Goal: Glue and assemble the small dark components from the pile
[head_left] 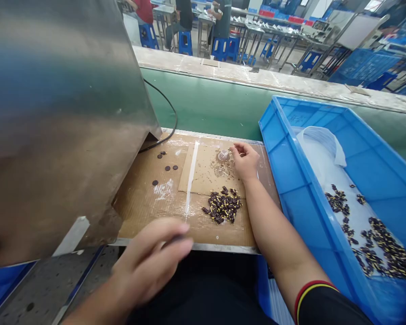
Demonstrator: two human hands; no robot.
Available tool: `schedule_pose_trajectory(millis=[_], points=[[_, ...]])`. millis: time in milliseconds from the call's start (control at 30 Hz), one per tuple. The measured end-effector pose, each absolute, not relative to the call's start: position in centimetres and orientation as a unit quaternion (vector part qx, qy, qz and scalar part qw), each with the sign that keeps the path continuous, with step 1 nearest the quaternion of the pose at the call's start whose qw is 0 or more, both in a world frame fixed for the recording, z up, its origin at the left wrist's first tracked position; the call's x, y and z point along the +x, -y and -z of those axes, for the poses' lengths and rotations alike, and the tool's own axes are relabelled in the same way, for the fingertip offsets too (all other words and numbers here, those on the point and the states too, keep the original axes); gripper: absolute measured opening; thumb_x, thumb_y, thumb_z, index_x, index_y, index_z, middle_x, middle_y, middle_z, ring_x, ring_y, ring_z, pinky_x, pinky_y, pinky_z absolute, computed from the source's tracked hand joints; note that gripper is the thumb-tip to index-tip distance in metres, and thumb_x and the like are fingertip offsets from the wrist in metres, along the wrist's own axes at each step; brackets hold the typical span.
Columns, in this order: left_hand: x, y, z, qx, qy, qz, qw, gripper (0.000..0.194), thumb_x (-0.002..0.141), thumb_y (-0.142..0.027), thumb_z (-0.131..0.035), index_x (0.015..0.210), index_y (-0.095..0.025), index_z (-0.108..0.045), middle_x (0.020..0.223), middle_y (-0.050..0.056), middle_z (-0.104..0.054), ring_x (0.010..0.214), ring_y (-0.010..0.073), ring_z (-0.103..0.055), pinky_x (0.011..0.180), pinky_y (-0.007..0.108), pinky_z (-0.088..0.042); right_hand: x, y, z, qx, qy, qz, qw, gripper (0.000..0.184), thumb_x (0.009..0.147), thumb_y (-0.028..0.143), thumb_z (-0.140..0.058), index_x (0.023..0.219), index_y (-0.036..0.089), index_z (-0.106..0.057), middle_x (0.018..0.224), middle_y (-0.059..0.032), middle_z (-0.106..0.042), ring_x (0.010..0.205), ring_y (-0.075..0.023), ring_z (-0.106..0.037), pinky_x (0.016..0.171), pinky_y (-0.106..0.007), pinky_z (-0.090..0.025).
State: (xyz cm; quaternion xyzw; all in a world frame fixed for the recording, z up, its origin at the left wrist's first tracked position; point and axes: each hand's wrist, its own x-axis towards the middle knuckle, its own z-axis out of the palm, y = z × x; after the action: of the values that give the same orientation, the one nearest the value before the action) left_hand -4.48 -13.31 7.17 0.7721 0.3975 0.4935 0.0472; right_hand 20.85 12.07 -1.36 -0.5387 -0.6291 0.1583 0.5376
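Observation:
My left hand (152,259) is in front of the board's near edge, blurred by motion. Its thumb and forefinger are closed around a small dark thing, too smeared to name. Over the cardboard sheet (203,169), my right hand (246,161) is pinched shut beside a small clear plastic piece (223,155); what its fingertips hold, if anything, is too small to make out. Below that hand lies a pile of small dark parts with yellow ends (222,206). Several dark round discs (168,168) are scattered on the board's left side.
A blue crate (287,149) on the right holds a white liner and many similar dark and yellow parts (389,246). A large metal housing (67,113) rises on the left, with a black cable (174,113) behind. Beyond the green belt (209,97), people are near tables.

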Motion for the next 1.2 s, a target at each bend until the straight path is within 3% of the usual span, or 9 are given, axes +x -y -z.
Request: schedule_pose_trajectory(millis=[100, 167, 333, 533, 1200], points=[[-1.2, 6.2, -5.5, 0.717, -0.356, -0.594, 0.083, 0.035, 0.086, 0.003, -0.062, 0.111, -0.020, -0.071, 0.110, 0.007, -0.069, 0.095, 0.0149, -0.068, 0.083, 0.028, -0.060, 20.7, -12.0, 1.6, -0.528, 0.660, -0.122, 0.521, 0.027, 0.092, 0.042, -0.065, 0.098, 0.019, -0.077, 0.091, -0.0065, -0.079, 0.074, -0.0185, -0.068, 0.075, -0.034, -0.055], [0.9, 1.8, -4.8, 0.665, -0.379, -0.611, 0.202, 0.027, 0.093, -0.005, -0.059, 0.112, -0.020, -0.072, 0.108, 0.007, -0.068, 0.087, 0.0127, -0.067, 0.077, 0.027, -0.061, 20.7, -12.0, 1.5, -0.523, 0.673, -0.099, 0.513, 0.027, 0.094, 0.042, -0.062, 0.099, 0.020, -0.077, 0.092, -0.0069, -0.079, 0.074, -0.0187, -0.067, 0.076, -0.034, -0.055], [3.2, -4.0, -2.6, 0.557, -0.415, -0.630, 0.347, 0.019, 0.092, -0.019, -0.067, 0.108, -0.015, -0.075, 0.110, 0.010, -0.071, 0.098, 0.0167, -0.069, 0.093, 0.032, -0.060, 20.8, -12.4, 1.7, -0.510, 0.692, -0.049, 0.508, 0.026, 0.097, 0.040, -0.060, 0.102, 0.021, -0.076, 0.097, -0.0067, -0.078, 0.079, -0.0192, -0.067, 0.080, -0.036, -0.055], [2.7, -3.3, -0.1, 0.471, -0.473, -0.577, 0.470, 0.024, 0.085, -0.023, -0.076, 0.107, -0.013, -0.075, 0.106, 0.012, -0.074, 0.096, 0.0186, -0.072, 0.097, 0.035, -0.060, 20.8, -12.2, 1.6, -0.509, 0.711, -0.041, 0.484, 0.023, 0.098, 0.039, -0.060, 0.100, 0.022, -0.076, 0.096, -0.0057, -0.077, 0.081, -0.0193, -0.066, 0.084, -0.037, -0.052], [2.4, -3.3, -0.6, 0.421, -0.457, -0.617, 0.483, 0.021, 0.088, -0.022, -0.074, 0.106, -0.012, -0.073, 0.094, 0.010, -0.074, 0.087, 0.0165, -0.073, 0.088, 0.029, -0.062, 20.7, -11.8, 1.6, -0.514, 0.729, -0.026, 0.451, 0.026, 0.099, 0.040, -0.057, 0.100, 0.023, -0.077, 0.095, -0.0065, -0.076, 0.087, -0.0221, -0.066, 0.088, -0.039, -0.050]])
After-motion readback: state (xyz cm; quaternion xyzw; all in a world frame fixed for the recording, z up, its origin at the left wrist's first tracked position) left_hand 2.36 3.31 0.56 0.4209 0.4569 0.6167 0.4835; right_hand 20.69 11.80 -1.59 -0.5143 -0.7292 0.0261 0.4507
